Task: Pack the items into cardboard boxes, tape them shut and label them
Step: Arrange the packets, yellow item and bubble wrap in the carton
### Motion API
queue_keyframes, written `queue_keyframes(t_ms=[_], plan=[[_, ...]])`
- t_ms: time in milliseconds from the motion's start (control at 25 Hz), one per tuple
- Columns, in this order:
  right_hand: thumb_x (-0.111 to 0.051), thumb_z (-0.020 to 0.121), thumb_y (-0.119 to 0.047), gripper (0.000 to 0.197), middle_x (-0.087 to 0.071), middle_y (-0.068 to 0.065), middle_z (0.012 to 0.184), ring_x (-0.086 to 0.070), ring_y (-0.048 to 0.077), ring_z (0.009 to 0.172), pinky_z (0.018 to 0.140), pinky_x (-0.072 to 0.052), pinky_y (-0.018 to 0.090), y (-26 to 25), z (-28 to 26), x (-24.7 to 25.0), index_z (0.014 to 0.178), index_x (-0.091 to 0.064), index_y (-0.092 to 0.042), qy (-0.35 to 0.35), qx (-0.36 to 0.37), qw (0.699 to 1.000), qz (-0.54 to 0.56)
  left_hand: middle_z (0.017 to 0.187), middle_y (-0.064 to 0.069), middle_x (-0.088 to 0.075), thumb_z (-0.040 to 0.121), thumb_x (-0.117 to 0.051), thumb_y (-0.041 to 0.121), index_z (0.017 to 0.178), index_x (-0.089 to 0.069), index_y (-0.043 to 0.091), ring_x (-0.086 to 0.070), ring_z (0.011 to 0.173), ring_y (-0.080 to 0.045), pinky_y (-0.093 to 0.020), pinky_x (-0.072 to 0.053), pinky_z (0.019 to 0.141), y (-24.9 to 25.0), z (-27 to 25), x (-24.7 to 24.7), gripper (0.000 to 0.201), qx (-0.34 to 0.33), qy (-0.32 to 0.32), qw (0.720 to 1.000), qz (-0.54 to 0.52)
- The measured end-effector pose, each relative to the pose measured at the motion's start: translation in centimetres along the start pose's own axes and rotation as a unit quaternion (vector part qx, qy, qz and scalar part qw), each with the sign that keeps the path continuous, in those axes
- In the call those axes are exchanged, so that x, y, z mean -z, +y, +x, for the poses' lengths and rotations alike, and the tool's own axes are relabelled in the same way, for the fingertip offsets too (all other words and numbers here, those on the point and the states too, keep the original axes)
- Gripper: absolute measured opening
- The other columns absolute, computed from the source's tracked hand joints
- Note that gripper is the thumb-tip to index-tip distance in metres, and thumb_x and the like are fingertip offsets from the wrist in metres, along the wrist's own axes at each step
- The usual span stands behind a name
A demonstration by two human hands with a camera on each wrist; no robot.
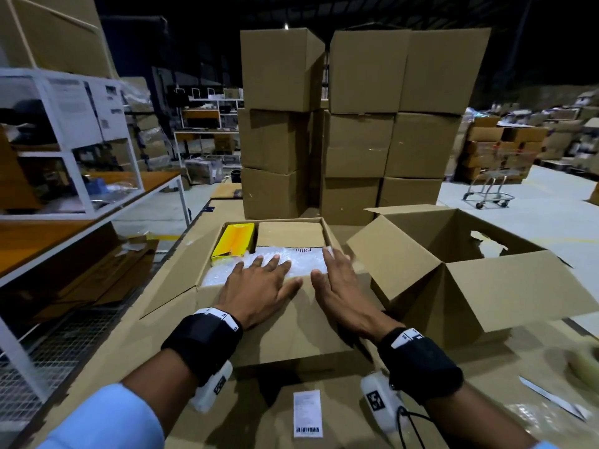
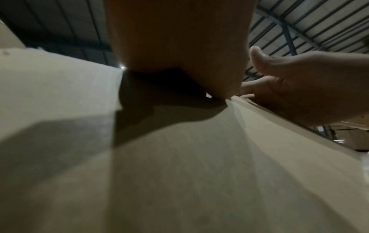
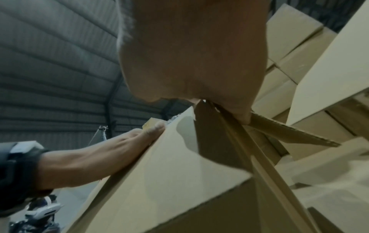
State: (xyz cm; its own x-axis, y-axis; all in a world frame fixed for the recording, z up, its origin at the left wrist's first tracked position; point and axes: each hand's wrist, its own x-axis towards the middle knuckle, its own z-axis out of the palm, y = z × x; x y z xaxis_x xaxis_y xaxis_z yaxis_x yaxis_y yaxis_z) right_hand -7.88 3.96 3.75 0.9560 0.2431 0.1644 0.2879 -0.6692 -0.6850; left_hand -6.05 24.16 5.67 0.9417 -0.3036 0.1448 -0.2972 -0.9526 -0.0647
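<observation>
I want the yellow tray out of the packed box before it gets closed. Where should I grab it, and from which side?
Take the yellow tray by its two long raised walls, coming straight down from above. It lies open side up in the box's far left corner, so its sides are hemmed in by the box wall, the brown carton and bubble wrap. Probably only the top rim is free.

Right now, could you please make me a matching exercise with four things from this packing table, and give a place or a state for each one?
Things:
1. yellow tray
2. bubble wrap
3. barcode label
4. second box

Places or states:
A. lies on the table, near the person
B. stands open on the right, flaps up
C. far left corner inside the box being closed
D. under the fingers of the left hand and right hand

Pairs: 1-C, 2-D, 3-A, 4-B
</observation>
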Motion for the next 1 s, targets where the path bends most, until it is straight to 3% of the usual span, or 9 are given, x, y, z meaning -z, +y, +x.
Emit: queue_keyframes(t_ms=[280,360,480,640,760,840,1000], plan=[[-0.002,0.068,-0.098,0.111,0.008,-0.011,0.167,0.017,0.01,0.151,0.124,-0.001,0.05,-1.5,2.0,-2.0,0.159,0.002,-0.034,0.018,0.05,0.999,0.013,0.165,0.006,-0.025,0.062,0.032,0.085,0.156,-0.028,0.035,-0.024,0.152,-0.02,-0.047,-0.024,0.119,-3.7,-0.9,0.1,0.122,0.018,0.009,1.0,-0.006],[-0.008,0.076,-0.093,0.104,0.001,-0.011,0.167,0.016,0.005,0.15,0.123,-0.004,0.046,-2.2,2.4,-1.7,0.159,-0.004,-0.031,0.042,0.069,0.997,0.0,0.165,0.007,-0.025,0.065,0.029,0.084,0.156,-0.027,0.036,-0.024,0.151,-0.02,-0.047,-0.024,0.119,-4.5,-1.0,0.2,0.118,0.018,0.009,1.0,-0.012],[-0.027,0.096,-0.069,0.079,-0.005,-0.007,0.167,0.016,-0.001,0.146,0.123,-0.008,0.042,-3.1,3.3,-0.6,0.159,-0.011,-0.025,0.067,0.123,0.988,-0.059,0.165,0.007,-0.024,0.067,0.027,0.085,0.156,-0.027,0.037,-0.024,0.151,-0.02,-0.049,-0.024,0.12,-5.2,-1.1,0.1,0.115,0.019,0.011,1.0,-0.019],[-0.023,0.097,-0.069,0.077,-0.002,-0.005,0.168,0.019,0.008,0.151,0.116,-0.021,0.067,-3.8,5.2,0.2,0.159,-0.015,-0.024,0.066,0.234,0.953,-0.183,0.165,0.004,-0.025,0.073,0.022,0.082,0.157,-0.026,0.034,-0.023,0.152,-0.021,-0.051,-0.022,0.121,-5.1,-1.1,-0.2,0.107,0.01,0.018,1.0,-0.021],[-0.03,0.101,-0.057,0.07,0.008,-0.003,0.168,0.022,0.021,0.152,0.115,-0.012,0.072,-4.5,5.7,0.1,0.16,-0.016,-0.021,0.049,0.314,0.915,-0.249,0.165,0.001,-0.026,0.077,0.022,0.073,0.157,-0.025,0.03,-0.021,0.152,-0.021,-0.053,-0.019,0.121,-4.1,-0.8,-0.5,0.102,-0.01,0.029,0.999,0.017],[-0.032,0.103,-0.052,0.067,0.009,-0.004,0.168,0.02,0.023,0.152,0.114,-0.008,0.075,-4.8,5.7,-0.1,0.16,-0.015,-0.021,0.033,0.344,0.902,-0.259,0.164,0.001,-0.028,0.08,0.018,0.062,0.156,-0.027,0.027,-0.021,0.152,-0.02,-0.053,-0.017,0.12,-4.0,-0.6,-0.7,0.095,-0.012,0.044,0.998,0.034],[-0.032,0.103,-0.045,0.053,-0.029,-0.006,0.162,-0.004,0.01,0.154,0.116,-0.002,0.071,-5.6,5.5,-0.6,0.152,-0.038,-0.024,0.015,0.36,0.924,-0.127,0.165,0.0,-0.025,0.083,0.016,0.065,0.158,-0.024,0.025,-0.016,0.153,-0.02,-0.056,-0.012,0.121,-4.2,-0.8,-0.7,0.094,-0.02,0.059,0.997,0.035]])
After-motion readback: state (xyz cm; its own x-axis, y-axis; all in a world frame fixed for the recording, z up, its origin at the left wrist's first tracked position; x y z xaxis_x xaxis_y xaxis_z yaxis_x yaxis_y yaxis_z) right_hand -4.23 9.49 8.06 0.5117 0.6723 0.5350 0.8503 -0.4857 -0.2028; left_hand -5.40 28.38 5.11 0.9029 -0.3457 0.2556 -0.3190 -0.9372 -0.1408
